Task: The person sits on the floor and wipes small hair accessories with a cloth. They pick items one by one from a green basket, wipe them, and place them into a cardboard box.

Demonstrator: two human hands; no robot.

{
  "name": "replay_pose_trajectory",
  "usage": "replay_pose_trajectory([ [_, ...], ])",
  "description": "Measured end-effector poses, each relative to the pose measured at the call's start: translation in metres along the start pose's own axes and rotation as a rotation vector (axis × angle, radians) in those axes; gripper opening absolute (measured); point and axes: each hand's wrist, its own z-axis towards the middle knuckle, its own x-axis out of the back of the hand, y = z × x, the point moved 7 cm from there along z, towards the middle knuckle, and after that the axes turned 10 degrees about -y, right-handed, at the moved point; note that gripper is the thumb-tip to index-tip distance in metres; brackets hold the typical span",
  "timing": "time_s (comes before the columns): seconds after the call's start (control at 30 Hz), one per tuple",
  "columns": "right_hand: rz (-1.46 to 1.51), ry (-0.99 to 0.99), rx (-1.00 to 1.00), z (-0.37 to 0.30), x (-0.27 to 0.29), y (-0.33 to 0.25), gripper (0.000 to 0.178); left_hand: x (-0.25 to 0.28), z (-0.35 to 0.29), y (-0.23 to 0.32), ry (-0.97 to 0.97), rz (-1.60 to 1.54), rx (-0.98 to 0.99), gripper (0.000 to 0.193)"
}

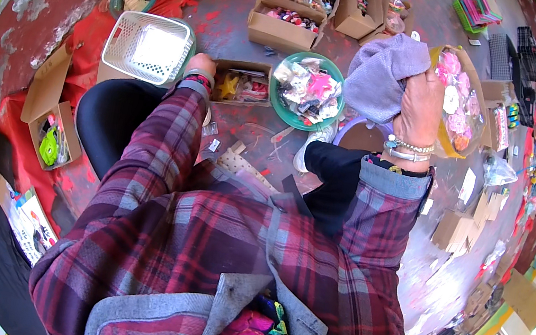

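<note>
A greyish-purple cloth (384,74) bunches up in the grip of my right hand (421,102), raised at the right over a lavender basin (364,135). Curled closed, my left hand (201,64) is between a white perforated plastic basket (113,48) and a cardboard box with a yellow star-shaped item (227,86). Its fingertips are hidden, so what it grips, if anything, does not show. A green round basin (279,105) between my hands carries white and dark scraps and a pink star (322,85).
Cardboard boxes (281,31) of small colourful items stand at the far side. At the right lies a yellow-edged bag of pink flower-like pieces (458,120). A cardboard box with a lime-green item (49,147) sits at the left on red cloth (90,34).
</note>
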Motion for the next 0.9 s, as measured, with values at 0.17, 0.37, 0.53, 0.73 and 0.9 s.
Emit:
replay_pose_trajectory([
  [0.17,0.288,0.084,0.051,-0.003,0.027,-0.011,0.026,0.029,-0.024,0.048,0.336,0.088,-0.146,0.025],
  [0.37,0.732,0.201,0.154,-0.009,0.066,-0.016,0.031,0.037,-0.092,0.202,0.191,0.055,-0.772,0.018],
  [0.53,0.781,0.294,0.167,-0.009,0.095,-0.005,0.032,-0.062,-0.09,0.265,-0.159,-0.136,-0.646,0.025],
  [0.73,0.874,0.262,0.084,-0.014,0.105,0.002,0.035,-0.115,-0.045,0.277,-0.24,-0.235,-0.253,0.033],
  [0.9,1.062,0.016,0.101,-0.007,0.096,0.004,0.037,-0.098,-0.048,0.297,-0.107,-0.166,-0.316,0.027],
])
